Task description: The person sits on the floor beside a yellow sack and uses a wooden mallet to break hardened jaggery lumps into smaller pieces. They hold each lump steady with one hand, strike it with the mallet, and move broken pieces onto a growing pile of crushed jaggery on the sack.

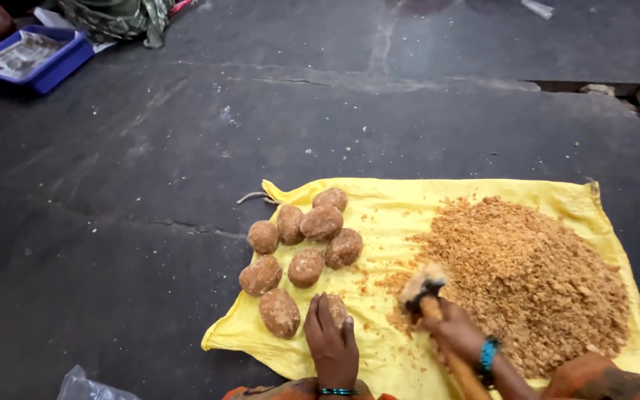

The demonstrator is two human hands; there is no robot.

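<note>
My left hand [332, 342] is closest to me, at the 6 o'clock edge of the yellow cloth [398, 211], fingers pressed together over one brown lump [337, 309], pinning it down. The lump sits right under my fingertips, only its far end showing. My right hand [455, 331] is just beside it at about 3 o'clock, closed tight round the wooden handle of a hammer [425, 285]; the hammer head is crusted w/ crumbs and blurred, hovering just past the lump at its 2 o'clock.

Risk, as I judge it: the head and my left fingers are v. near each other. A strike that lands a bit short would catch my fingertips. The lump is rounded, so a glancing blow could make it roll or shoot off the cloth onto the dark stone floor [187, 148]. Bits could also scatter past the cloth edge.

Further out, at 11 o'clock from my left hand, the other whole lumps [305, 237] lie clustered, some touching. At 1–2 o'clock is the big crushed pile [535, 274]. Far off at 10 o'clock, a blue tray [35, 55] w/ paper in it.
</note>
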